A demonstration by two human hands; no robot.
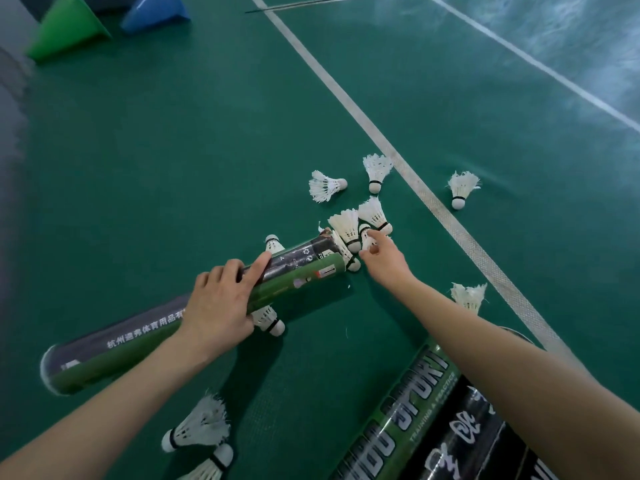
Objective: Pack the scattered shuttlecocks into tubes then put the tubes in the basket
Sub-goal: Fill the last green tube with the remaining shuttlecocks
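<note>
A long green and black tube (298, 273) lies across the green court floor, its mouth pointing at a cluster of white shuttlecocks (348, 225). My left hand (221, 301) grips the tube around its middle. My right hand (382, 259) reaches into the cluster, fingertips pinching a shuttlecock (366, 237) just beyond the tube's mouth. Several more shuttlecocks are scattered: one (325, 186) and another (376, 171) farther out, one (462, 188) past the white line, one (469, 296) by my right forearm, one (270, 318) under the tube, two (199, 426) near my left forearm.
Two more tubes (408, 420) lie at the lower right under my right arm. A green cone (65, 27) and a blue cone (156, 12) stand at the far left. A white court line (429, 199) runs diagonally across the floor. No basket is visible.
</note>
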